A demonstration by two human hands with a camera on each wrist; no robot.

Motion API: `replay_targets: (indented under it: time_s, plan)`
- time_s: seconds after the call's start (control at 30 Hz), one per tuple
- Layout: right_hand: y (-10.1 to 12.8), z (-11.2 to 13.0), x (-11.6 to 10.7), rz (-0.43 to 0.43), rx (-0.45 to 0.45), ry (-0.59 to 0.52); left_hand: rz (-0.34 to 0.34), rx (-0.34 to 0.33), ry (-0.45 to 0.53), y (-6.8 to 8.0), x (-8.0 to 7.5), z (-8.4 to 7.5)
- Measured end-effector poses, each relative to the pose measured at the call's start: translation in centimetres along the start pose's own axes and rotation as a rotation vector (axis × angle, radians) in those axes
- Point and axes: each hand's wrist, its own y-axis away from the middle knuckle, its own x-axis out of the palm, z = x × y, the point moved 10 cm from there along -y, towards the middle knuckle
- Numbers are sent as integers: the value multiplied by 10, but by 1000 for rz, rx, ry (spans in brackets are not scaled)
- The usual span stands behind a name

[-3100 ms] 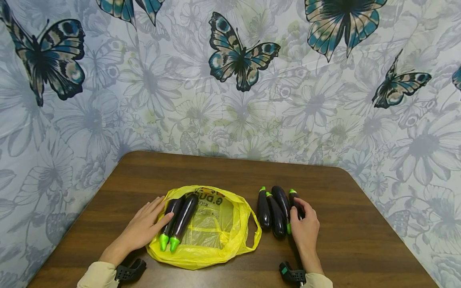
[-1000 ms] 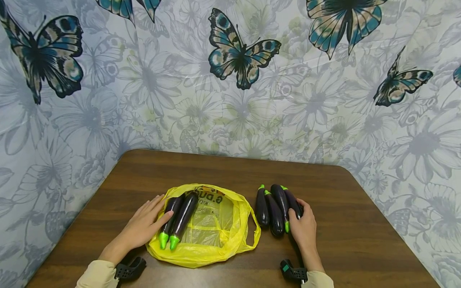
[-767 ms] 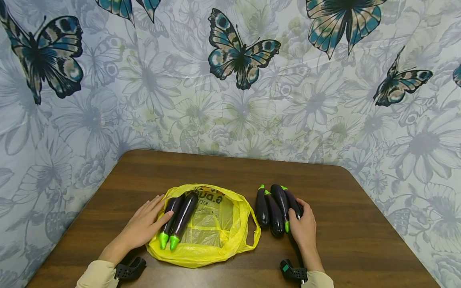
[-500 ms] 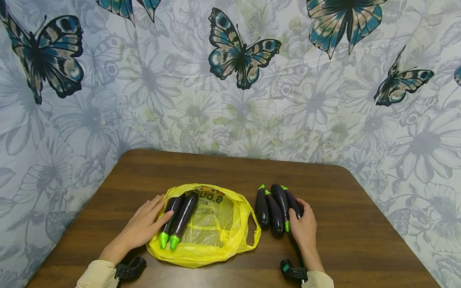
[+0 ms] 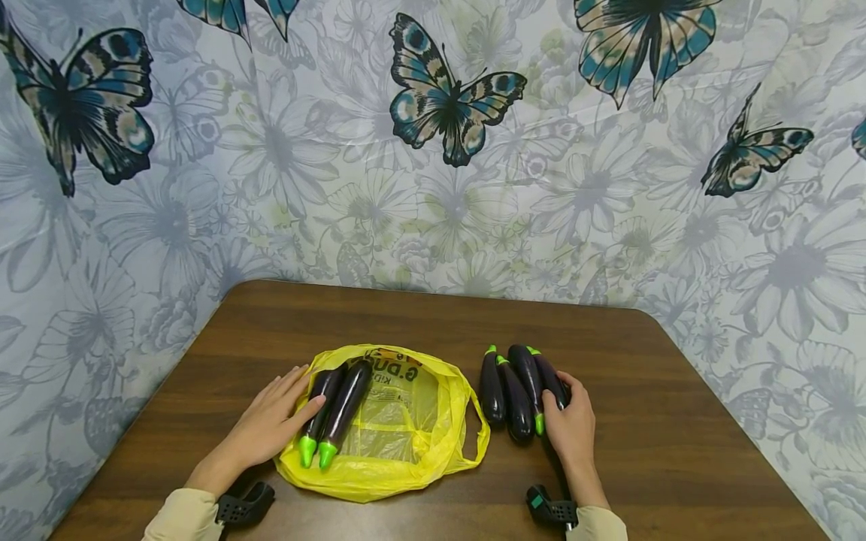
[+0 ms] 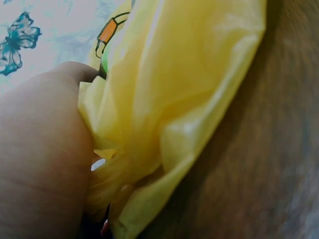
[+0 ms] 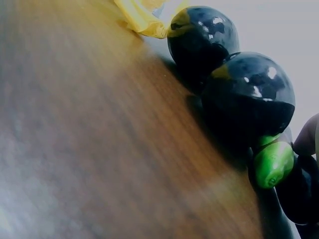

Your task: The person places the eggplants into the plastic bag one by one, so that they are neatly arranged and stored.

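Two glossy dark-purple eggplants (image 5: 336,412) with bright green stems already lie on the yellow bag (image 5: 406,421), left hand (image 5: 271,424) resting flat and relaxed against them, while four more (image 5: 517,391) wait just right of it on the table (image 5: 406,315), right hand (image 5: 571,428) curled round the outermost.

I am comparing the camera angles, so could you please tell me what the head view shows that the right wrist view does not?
Only the head view shows both hands: the left hand resting on the two aubergines on the yellow bag, and the right hand beside the other aubergines, plus the butterfly curtain. Only the right wrist view shows those aubergines' rounded ends close up. Both show the wooden table, some yellow bag and the right-hand aubergines.
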Motion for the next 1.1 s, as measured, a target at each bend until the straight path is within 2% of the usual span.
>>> replay_targets:
  time_s: [0.73,1.1]
  plan:
    - [2,2,-7,-61,-19,-33,-11,26,-21,2,-2,-6]
    - [2,3,-7,-62,-9,-50,-1,10,-10,0,0,-1]
